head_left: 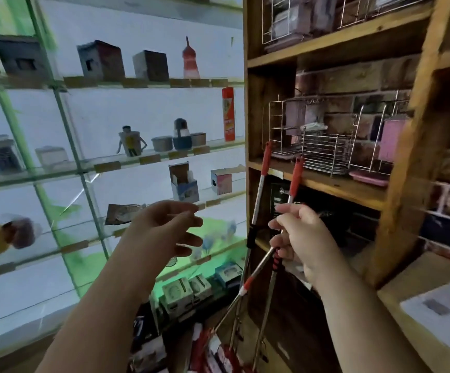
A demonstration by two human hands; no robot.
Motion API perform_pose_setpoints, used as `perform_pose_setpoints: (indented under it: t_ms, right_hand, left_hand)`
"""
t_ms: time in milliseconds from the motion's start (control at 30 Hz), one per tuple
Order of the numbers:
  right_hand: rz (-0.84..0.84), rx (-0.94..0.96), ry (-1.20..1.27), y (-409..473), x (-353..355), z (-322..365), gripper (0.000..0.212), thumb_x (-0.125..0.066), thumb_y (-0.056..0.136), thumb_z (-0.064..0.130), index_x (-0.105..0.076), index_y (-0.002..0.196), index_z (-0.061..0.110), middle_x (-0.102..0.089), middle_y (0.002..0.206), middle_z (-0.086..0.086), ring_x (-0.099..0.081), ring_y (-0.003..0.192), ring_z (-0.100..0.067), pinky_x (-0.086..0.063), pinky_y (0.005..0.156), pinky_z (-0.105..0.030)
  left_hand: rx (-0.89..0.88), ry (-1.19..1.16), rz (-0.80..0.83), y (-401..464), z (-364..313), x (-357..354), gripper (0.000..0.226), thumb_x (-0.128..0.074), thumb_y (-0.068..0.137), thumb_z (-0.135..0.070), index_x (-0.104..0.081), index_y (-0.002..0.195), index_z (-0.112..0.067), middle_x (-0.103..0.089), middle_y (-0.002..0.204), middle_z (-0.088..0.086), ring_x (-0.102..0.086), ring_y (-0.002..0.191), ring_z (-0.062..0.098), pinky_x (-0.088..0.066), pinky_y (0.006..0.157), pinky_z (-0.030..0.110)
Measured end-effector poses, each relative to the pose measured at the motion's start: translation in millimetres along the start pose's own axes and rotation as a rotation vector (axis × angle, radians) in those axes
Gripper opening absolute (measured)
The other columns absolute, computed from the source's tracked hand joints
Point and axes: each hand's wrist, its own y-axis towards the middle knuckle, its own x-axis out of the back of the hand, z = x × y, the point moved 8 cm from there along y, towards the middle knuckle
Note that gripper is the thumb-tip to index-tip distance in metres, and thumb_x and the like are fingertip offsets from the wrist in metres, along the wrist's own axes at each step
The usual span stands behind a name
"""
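My right hand (300, 238) grips a pair of long metal kitchen tongs with red tips (296, 179) about halfway along. Their two red tips point up at the edge of a wooden shelf (339, 184). A second pair of red-tipped tongs (248, 281) slants down below my right hand toward packaged goods at the bottom. My left hand (170, 227) hovers to the left of the tongs with its fingers loosely spread, and it holds nothing.
The wooden shelving unit on the right carries chrome wire racks (323, 152) and pink trays. On the left, lit glass shelves (111, 165) hold mugs, jars, small boxes and an orange spray can (228, 114). Boxed items (186, 289) lie low in the middle.
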Motion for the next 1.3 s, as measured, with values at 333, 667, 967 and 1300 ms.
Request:
perform_pose_setpoints:
  t_ms: [333,667,967,1300]
  right_hand:
    - [-0.076,-0.053,-0.058,112,-14,-39,0.02,-0.053,0.097,0.015,-0.062,0.107,0.029,-0.071,0.099,-0.006,-0.066,0.055,-0.009,-0.051,0.049,-0.023]
    - [-0.092,-0.097,-0.063,223,2,-58,0.018,-0.053,0.098,0.017,-0.061,0.107,0.03,-0.07,0.101,-0.005,-0.066,0.057,-0.009,-0.051,0.049,-0.022]
    - [-0.127,-0.141,-0.076,273,28,-83,0.018,-0.051,0.1,0.015,-0.06,0.108,0.029,-0.069,0.1,-0.006,-0.064,0.06,-0.012,-0.051,0.051,-0.026]
    - [-0.282,-0.249,-0.141,314,57,-147,0.052,-0.057,0.098,0.01,-0.041,0.147,0.02,-0.056,0.102,0.002,-0.059,0.077,-0.011,-0.05,0.058,-0.027]
  left_hand:
    - [0.065,-0.009,0.112,127,54,-35,0.015,-0.062,0.099,-0.011,-0.076,0.102,-0.015,-0.081,0.093,0.005,-0.076,0.073,0.025,-0.06,0.072,0.044]
    - [0.103,0.025,0.145,225,83,-90,0.015,-0.062,0.099,-0.014,-0.076,0.102,-0.019,-0.081,0.092,0.004,-0.077,0.075,0.024,-0.058,0.067,0.037]
    - [0.146,0.03,0.184,264,96,-135,0.014,-0.062,0.099,-0.012,-0.074,0.104,-0.015,-0.081,0.092,0.004,-0.076,0.075,0.025,-0.06,0.068,0.036]
    - [0.202,0.033,0.196,284,129,-132,0.015,-0.061,0.099,-0.015,-0.074,0.105,-0.016,-0.081,0.095,0.003,-0.077,0.078,0.026,-0.058,0.071,0.039]
